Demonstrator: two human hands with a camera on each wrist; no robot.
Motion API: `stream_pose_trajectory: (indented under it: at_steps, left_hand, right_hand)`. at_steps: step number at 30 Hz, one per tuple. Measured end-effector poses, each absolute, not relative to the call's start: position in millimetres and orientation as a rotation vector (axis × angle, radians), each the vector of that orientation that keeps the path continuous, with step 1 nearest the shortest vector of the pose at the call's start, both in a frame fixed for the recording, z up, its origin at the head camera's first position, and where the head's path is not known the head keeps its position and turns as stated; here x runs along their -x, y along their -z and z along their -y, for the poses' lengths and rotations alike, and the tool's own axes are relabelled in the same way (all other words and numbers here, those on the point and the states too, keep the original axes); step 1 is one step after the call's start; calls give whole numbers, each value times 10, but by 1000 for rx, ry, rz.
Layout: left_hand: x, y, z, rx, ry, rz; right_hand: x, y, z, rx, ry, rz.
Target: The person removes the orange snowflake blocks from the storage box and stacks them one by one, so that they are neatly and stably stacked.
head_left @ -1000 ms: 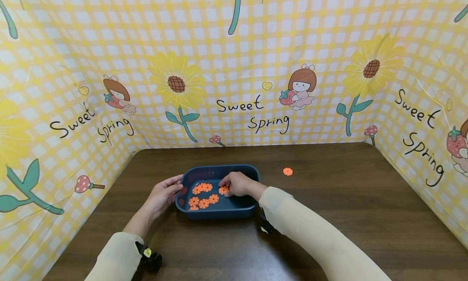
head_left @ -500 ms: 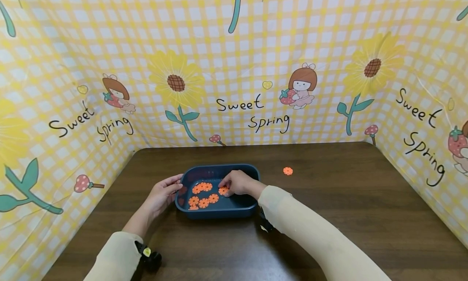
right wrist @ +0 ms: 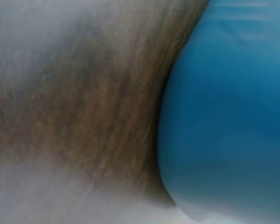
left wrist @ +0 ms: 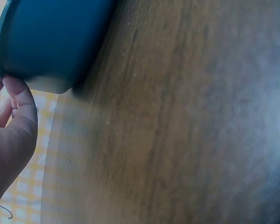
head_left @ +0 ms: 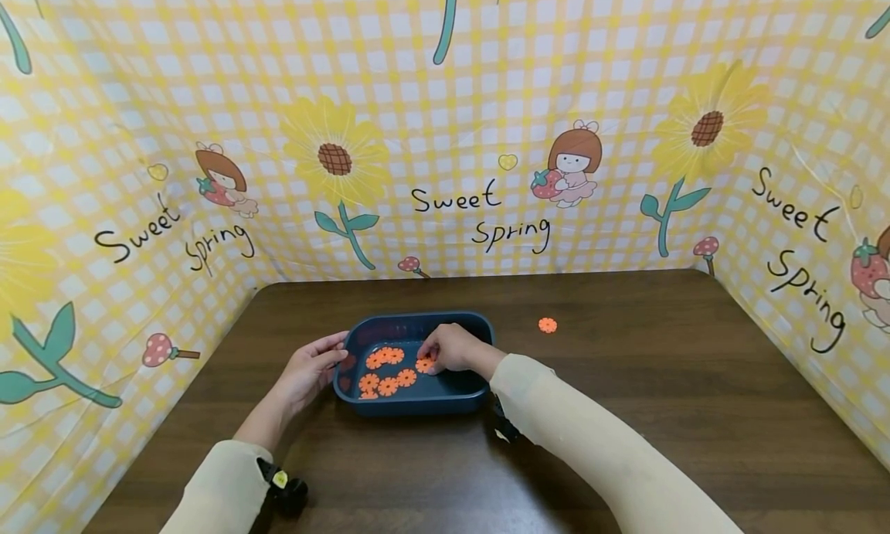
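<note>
A dark blue tub stands on the table with several orange flower-shaped pieces lying on its floor. At its left end my left hand holds the rim, and the left wrist view shows the thumb against the tub's edge. My right hand reaches in over the right end. Its bent fingers pinch one orange flower-shaped piece, partly hidden by them. In the right wrist view only the tub's outer wall shows beside the table; the hand is out of that view.
One more orange flower-shaped piece lies on the brown wooden table, right of the tub. A yellow checked cloth hangs around the table's back and sides. Black cameras sit on both wrists, the left one showing plainly.
The right fingers and the orange piece at them have shifted very slightly inside the tub. The left hand, the tub and the other pieces stay put.
</note>
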State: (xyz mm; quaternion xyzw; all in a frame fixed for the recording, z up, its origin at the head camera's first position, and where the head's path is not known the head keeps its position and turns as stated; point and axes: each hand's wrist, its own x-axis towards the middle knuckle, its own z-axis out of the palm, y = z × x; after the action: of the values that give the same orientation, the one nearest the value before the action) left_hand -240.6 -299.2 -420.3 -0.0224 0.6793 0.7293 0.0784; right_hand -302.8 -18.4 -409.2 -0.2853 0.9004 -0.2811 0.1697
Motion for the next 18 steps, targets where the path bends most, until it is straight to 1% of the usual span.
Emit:
stream_pose_trajectory:
  at_steps: [11, 18]
  left_hand:
    - [2410, 4199, 2984, 68, -2184, -2036]
    - [2411, 4199, 2979, 70, -2190, -2029]
  right_hand:
    - [3025, 4089, 220, 851, 695, -2594]
    - [3007, 4077, 226, 849, 713, -2595]
